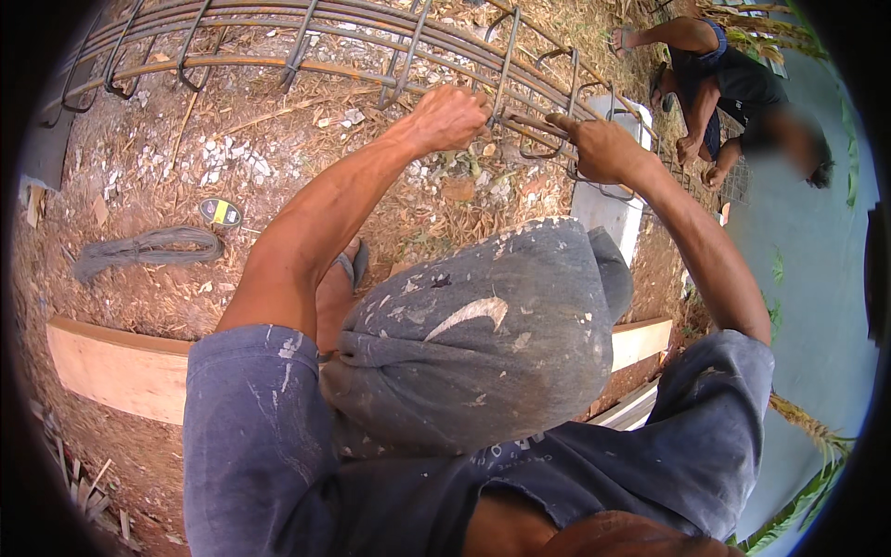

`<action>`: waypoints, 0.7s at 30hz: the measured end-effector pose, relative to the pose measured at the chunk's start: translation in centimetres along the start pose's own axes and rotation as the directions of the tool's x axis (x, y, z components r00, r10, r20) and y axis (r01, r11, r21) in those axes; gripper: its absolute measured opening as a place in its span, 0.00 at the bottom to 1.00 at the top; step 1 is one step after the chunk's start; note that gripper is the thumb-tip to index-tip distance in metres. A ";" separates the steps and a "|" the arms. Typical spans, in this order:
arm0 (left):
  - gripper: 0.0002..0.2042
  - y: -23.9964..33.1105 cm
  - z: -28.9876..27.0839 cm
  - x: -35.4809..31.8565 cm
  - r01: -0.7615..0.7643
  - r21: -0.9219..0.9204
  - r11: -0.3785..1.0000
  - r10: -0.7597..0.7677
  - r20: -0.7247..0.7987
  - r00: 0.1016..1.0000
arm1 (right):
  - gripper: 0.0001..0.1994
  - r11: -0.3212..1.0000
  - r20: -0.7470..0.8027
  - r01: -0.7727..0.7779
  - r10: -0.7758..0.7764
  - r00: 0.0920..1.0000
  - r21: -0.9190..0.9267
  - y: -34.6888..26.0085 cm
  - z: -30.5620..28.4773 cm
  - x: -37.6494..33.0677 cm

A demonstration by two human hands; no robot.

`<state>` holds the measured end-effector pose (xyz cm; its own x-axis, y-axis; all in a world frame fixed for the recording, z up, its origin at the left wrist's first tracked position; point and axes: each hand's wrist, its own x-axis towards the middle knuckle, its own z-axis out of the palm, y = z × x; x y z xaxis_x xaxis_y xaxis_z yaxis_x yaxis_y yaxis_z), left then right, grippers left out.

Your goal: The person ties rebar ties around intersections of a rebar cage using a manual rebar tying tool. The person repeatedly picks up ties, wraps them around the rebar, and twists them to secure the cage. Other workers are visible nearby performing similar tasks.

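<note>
A long cage of rusty steel bars point(251, 61) with bent square stirrups point(406, 56) runs across the top of the view. My left hand point(452, 118) is closed at a stirrup on its near side. What its fingers pinch, if anything, is too small to make out. Just to the right, my right hand point(605, 148) is closed around a rusty metal tool point(536, 125) with two long arms, like pincers. Its tip points left toward my left fingers, against the bars. Part of the tool is hidden in my palm.
A coil of thin grey tie wire point(153, 249) and a tape measure point(221, 213) lie on the littered ground at left. I sit by a wooden plank point(121, 367). At upper right a co-worker point(742, 84) crouches by the cage, near a grey wall point(821, 269).
</note>
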<state>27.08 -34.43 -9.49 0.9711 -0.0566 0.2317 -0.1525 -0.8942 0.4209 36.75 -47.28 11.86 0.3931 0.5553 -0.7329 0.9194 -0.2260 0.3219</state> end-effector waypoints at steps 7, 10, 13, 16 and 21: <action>0.09 -1.2 3.2 0.7 -0.026 -0.010 1.000 0.024 -0.111 0.993 | 0.22 0.993 -0.057 0.095 -0.099 0.993 -0.070 -0.6 -1.0 0.3; 0.10 -1.2 3.4 0.5 -0.031 -0.041 0.999 0.024 -0.157 0.987 | 0.18 0.993 -0.038 0.065 -0.070 0.997 -0.101 -0.8 -1.6 0.6; 0.09 -0.7 2.3 0.8 0.010 -0.061 0.998 -0.013 -0.053 0.998 | 0.12 0.990 -0.019 0.009 -0.012 1.000 -0.143 -1.0 -2.0 0.5; 0.08 -0.5 1.5 0.6 0.024 -0.034 0.999 -0.024 0.002 1.000 | 0.10 0.979 -0.001 0.051 -0.053 0.999 -0.197 -0.9 -2.2 0.9; 0.09 -0.2 0.6 0.4 0.051 -0.113 0.992 -0.052 -0.007 0.999 | 0.14 1.000 0.257 -0.016 0.021 0.966 -0.025 -1.1 -4.2 1.4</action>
<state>27.63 -34.52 -10.04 0.9765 -0.0071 0.2155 -0.1227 -0.8402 0.5283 36.22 -42.89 12.97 0.4029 0.3264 -0.8551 0.9126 -0.2148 0.3480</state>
